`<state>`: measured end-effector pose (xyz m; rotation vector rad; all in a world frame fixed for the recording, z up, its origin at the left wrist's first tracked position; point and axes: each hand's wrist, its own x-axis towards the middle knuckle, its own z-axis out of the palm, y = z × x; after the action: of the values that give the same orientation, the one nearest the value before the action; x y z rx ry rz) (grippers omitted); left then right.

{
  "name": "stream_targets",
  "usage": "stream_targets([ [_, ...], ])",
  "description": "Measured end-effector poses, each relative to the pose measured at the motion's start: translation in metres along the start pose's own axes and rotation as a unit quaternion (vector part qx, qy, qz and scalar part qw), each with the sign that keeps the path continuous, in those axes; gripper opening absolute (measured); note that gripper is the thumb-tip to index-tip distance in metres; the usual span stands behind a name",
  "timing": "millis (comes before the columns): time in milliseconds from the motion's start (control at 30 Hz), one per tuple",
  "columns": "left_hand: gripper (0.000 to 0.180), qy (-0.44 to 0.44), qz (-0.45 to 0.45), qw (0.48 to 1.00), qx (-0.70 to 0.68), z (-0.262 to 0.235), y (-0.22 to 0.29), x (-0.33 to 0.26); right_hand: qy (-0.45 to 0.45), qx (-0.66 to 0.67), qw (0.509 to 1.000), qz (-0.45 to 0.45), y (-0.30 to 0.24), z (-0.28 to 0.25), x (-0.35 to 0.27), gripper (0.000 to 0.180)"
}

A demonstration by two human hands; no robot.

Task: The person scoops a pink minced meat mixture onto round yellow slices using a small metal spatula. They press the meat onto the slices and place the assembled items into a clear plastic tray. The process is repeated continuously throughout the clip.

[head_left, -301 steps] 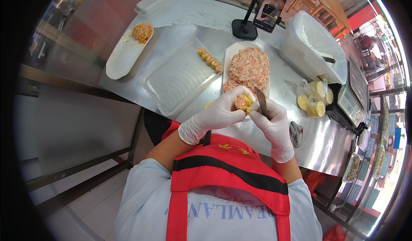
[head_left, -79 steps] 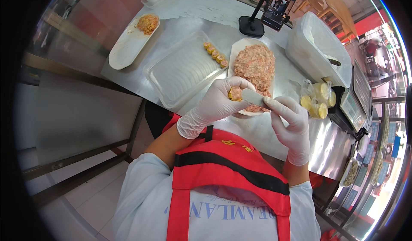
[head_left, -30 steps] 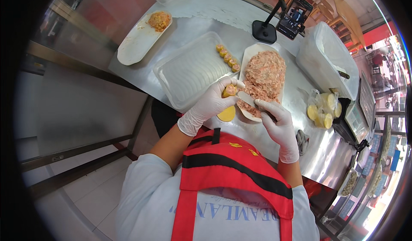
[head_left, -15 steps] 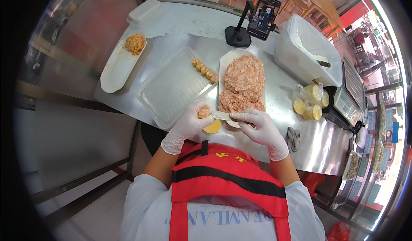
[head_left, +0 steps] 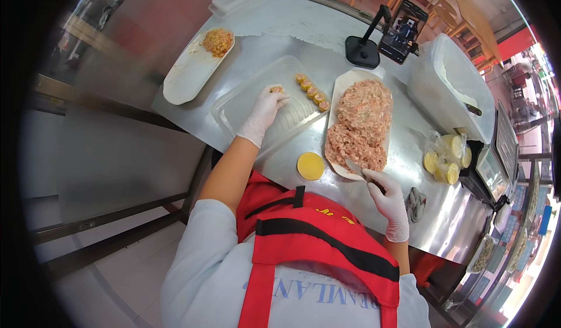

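Observation:
My gloved left hand (head_left: 264,115) pinches a small open-topped dumpling (head_left: 277,89) over the clear plastic tray (head_left: 286,130). A short row of finished yellow dumplings (head_left: 312,92) stands along that tray's right side. In my gloved right hand (head_left: 390,206) is a filling spatula, its metal blade (head_left: 354,166) touching the near end of the minced meat (head_left: 359,123). The meat is heaped on a long white platter (head_left: 331,116). Between my hands, round yellow dumpling wrappers (head_left: 311,166) lie on the metal table, possibly stacked.
A white oblong plate (head_left: 178,85) with orange filling (head_left: 218,42) is at far left. A phone (head_left: 403,31) on a black stand (head_left: 362,51) stands at the back. Rightward are a large plastic bin (head_left: 432,88), bagged yellow wrappers (head_left: 447,172), a scale (head_left: 492,167) and a grey cloth (head_left: 415,204).
My left hand has carried the dumpling forward from the table's near edge to the tray. My right hand has drawn away from it, bringing the spatula to the meat. The view has shifted.

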<state>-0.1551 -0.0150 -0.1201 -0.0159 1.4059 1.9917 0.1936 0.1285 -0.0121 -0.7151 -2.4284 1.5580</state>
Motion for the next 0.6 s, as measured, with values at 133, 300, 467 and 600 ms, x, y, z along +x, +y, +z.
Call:
stream_targets([
  [133,0.033,0.041,0.118,0.956,0.267,0.002,-0.002,0.031,0.013,-0.009,1.0,0.027,0.004,-0.005,-0.003,0.032],
  [300,0.03,0.079,0.2,0.904,0.369,0.005,-0.001,0.064,0.021,-0.027,0.998,0.046,0.014,-0.011,-0.005,0.033],
  [467,0.03,0.076,0.29,0.833,0.464,0.003,-0.017,0.095,0.021,-0.043,0.997,0.058,0.018,-0.012,-0.002,0.032],
  [600,0.032,0.039,0.259,0.871,0.416,0.014,-0.014,0.095,0.018,-0.055,0.995,0.076,0.013,-0.013,0.003,0.032],
])
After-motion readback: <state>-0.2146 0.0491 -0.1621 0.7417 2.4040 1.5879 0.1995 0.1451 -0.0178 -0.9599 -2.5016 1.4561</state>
